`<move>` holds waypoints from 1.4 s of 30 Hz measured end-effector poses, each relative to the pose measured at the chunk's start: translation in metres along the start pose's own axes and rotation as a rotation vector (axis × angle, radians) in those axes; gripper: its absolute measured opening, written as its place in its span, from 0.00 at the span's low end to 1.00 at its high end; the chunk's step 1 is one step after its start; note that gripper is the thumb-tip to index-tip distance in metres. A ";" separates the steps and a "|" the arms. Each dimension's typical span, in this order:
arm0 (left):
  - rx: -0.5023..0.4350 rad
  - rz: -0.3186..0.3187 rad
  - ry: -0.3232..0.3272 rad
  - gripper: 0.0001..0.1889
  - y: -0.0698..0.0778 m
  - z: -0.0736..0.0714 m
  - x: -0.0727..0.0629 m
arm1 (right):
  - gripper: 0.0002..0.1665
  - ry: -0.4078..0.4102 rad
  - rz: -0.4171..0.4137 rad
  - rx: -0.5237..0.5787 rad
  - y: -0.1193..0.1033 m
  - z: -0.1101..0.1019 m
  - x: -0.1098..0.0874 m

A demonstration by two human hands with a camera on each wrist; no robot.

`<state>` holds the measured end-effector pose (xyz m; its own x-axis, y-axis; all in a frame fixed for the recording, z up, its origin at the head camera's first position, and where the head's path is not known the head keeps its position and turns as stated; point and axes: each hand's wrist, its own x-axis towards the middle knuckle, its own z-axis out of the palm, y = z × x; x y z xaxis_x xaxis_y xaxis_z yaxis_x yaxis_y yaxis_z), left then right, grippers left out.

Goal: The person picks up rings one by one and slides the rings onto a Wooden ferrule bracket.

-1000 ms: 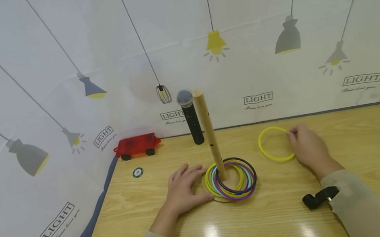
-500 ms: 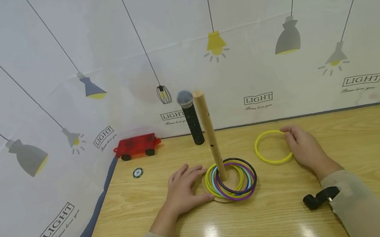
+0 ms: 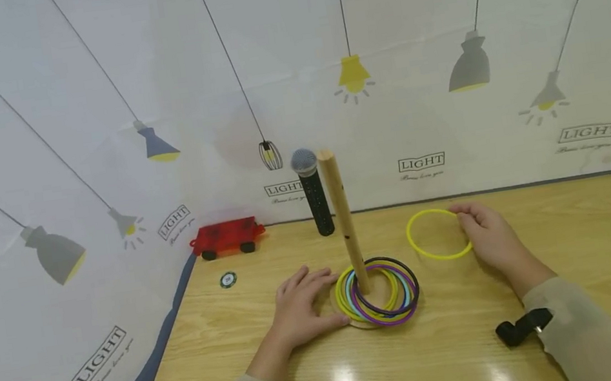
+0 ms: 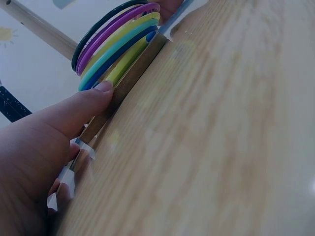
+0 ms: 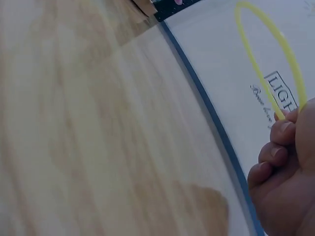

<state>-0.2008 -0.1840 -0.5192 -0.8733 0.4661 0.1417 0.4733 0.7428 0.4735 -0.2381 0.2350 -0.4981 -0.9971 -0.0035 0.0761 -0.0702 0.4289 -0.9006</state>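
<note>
A wooden peg (image 3: 340,211) stands upright on a round wooden base (image 4: 132,81). Loose round its foot lie several thin rings in yellow, turquoise, blue, purple and black (image 3: 415,282). My left hand (image 3: 302,311) is at the base's left side, fingers spread behind it and the thumb (image 4: 93,101) straight against its near edge, by the lowest yellow ring. To the right of the peg, my right hand (image 3: 490,236) pinches one yellow ring (image 3: 442,256) by its right side. In the right wrist view that ring sticks out from the curled fingers (image 5: 273,155).
Behind the peg a black microphone (image 3: 317,205) with a grey head stands upright. A red toy wagon (image 3: 227,237) sits at the back left, with a round chip (image 3: 228,280) in front of it. A wall sheet printed with lamps rises behind the wooden table (image 3: 582,243).
My right hand has shifted its yellow ring a little left, toward the peg. My left hand stays at the base. The head view has tipped slightly.
</note>
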 end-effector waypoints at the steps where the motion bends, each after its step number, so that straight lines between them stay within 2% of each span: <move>1: -0.004 -0.001 -0.002 0.43 0.000 0.001 0.000 | 0.32 -0.006 -0.006 -0.001 -0.003 0.001 -0.001; 8: -0.007 -0.002 0.001 0.43 0.001 0.002 0.001 | 0.31 0.010 -0.096 -0.078 -0.028 0.006 -0.003; 12: -0.006 -0.004 -0.001 0.43 0.001 0.001 0.002 | 0.29 0.013 -0.151 -0.067 -0.054 0.004 -0.003; 23: 0.005 -0.004 -0.001 0.43 0.001 0.000 0.001 | 0.21 -0.002 -0.307 0.140 -0.146 -0.015 -0.008; 29: -0.002 -0.001 0.001 0.43 0.001 0.001 0.001 | 0.16 0.020 -0.402 0.238 -0.193 -0.017 -0.011; 33: -0.001 -0.001 0.004 0.43 0.001 0.001 0.001 | 0.16 0.044 -0.418 0.281 -0.221 -0.014 -0.012; 37: 0.005 -0.005 0.003 0.43 0.001 0.001 0.002 | 0.15 0.039 -0.418 0.323 -0.237 -0.009 -0.012; 42: 0.013 -0.008 0.000 0.43 0.001 0.001 0.002 | 0.16 0.012 -0.438 0.324 -0.242 -0.002 -0.010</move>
<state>-0.2018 -0.1821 -0.5197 -0.8770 0.4602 0.1383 0.4680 0.7526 0.4633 -0.2115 0.1326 -0.2800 -0.8722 -0.1086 0.4769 -0.4863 0.0896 -0.8692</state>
